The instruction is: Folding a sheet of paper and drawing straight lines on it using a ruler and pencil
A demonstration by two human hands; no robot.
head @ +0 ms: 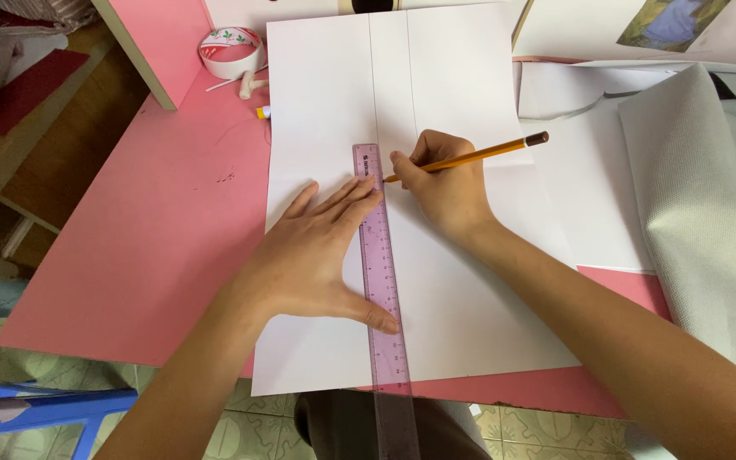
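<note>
A large white sheet of paper (453,290) lies on the pink desk (163,230), with two thin pencil lines running down its upper middle. A clear purple ruler (382,281) lies lengthwise on the sheet and sticks out past the desk's front edge. My left hand (317,251) presses flat on the paper and the ruler, thumb across the ruler's lower part. My right hand (445,183) grips a yellow pencil (479,155) with its tip against the ruler's right edge near the top.
A roll of patterned tape (230,51) and a small white item sit at the desk's back left beside a pink upright panel (159,43). Grey-white fabric (709,213) and more paper sheets (589,187) lie to the right. A blue stool (36,409) stands below left.
</note>
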